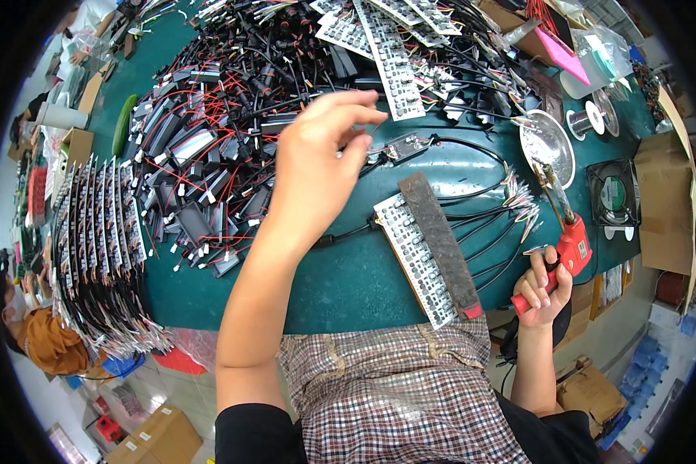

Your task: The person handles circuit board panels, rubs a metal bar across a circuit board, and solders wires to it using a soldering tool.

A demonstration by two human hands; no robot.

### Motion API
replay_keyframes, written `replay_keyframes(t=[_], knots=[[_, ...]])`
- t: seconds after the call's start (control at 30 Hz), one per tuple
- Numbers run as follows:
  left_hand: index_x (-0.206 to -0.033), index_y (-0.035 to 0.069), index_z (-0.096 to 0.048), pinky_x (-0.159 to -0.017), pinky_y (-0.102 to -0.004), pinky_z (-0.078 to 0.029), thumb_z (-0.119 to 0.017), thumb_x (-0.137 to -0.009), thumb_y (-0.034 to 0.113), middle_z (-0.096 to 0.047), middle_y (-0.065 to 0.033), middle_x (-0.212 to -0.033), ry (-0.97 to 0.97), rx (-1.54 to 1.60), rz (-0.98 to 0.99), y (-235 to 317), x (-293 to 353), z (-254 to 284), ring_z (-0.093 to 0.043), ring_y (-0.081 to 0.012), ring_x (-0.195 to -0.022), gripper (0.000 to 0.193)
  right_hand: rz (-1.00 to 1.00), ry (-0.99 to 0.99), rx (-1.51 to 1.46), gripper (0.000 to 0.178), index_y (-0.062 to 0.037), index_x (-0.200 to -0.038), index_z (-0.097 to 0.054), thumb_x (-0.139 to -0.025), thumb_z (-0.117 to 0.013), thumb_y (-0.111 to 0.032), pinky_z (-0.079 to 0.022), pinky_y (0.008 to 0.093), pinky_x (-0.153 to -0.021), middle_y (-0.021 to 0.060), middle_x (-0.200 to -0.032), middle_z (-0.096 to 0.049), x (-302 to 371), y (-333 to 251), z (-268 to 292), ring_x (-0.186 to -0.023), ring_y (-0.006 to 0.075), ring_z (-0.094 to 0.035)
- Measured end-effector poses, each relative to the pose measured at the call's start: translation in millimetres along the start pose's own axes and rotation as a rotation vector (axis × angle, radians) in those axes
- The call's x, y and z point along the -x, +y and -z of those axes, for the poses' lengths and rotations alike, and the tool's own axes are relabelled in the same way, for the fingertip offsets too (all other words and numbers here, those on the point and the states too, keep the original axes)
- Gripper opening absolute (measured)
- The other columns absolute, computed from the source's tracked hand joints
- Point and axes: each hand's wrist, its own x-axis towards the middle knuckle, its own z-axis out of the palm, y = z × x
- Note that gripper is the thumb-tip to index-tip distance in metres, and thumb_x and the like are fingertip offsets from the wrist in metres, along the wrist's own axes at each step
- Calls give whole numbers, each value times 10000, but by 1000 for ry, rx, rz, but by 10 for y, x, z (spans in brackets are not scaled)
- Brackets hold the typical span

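My left hand (321, 155) hangs over the near edge of a heap of black cables and modules (232, 100). Its fingers are bent but apart from the thumb, and I see nothing between them. Just right of its fingertips lies a small wired module (407, 147). In my right hand (545, 290) is a red soldering gun (572, 251), its metal tip pointing up and away. Between the hands, a dark, worn bar (441, 243) lies across a white circuit board panel (414, 255). Black cables with bare, tinned ends (522, 201) fan out on the panel's right.
A metal bowl (553, 127), solder spools (585, 121) and a fan (613, 193) stand at the right. White board strips (390, 62) lie at the back. Rows of wired boards (97, 232) hang over the left edge, near a cucumber (124, 124). Another person's orange-brown clothing (50, 340) shows far left.
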Motion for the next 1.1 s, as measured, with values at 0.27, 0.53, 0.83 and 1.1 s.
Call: replay_keyframes(t=[0.27, 0.53, 0.83, 1.1], knots=[[-731, 18, -707, -557, -269, -446, -785, -776, 75, -625, -33, -649, 20, -307, 6, 597, 264, 397, -590, -121, -615, 107, 13, 17, 14, 208, -3, -1078, -480, -969, -498, -179, -440, 237, -424, 89, -774, -497, 19, -24, 9, -416, 73, -443], [-1121, 109, -718, -541, -312, -426, -748, -863, 183, -573, -100, -902, -769, 1203, -190, 1106, 1283, 101, -536, -196, -648, 270, 1, 10, 1, 214, -4, -1080, -483, -970, -490, -187, -436, 239, -426, 91, -774, -495, 2, 3, -31, -420, 73, -441], [-850, -27, -687, -636, -347, -463, -763, -859, 275, -623, -115, -837, -931, 1636, -11, 1315, 1390, -80, -586, -228, -727, 312, 10, 51, 17, 201, -20, -1059, -489, -963, -510, -196, -415, 233, -410, 81, -755, -485, 30, 7, -32, -408, 69, -413], [-793, 12, -678, -661, -343, -452, -765, -855, 285, -623, -109, -835, -851, 1538, -16, 1250, 1363, 35, -572, -222, -732, 293, 11, 61, 16, 197, -22, -1060, -492, -962, -509, -193, -411, 236, -406, 74, -751, -486, 43, -8, -60, -409, 68, -409]])
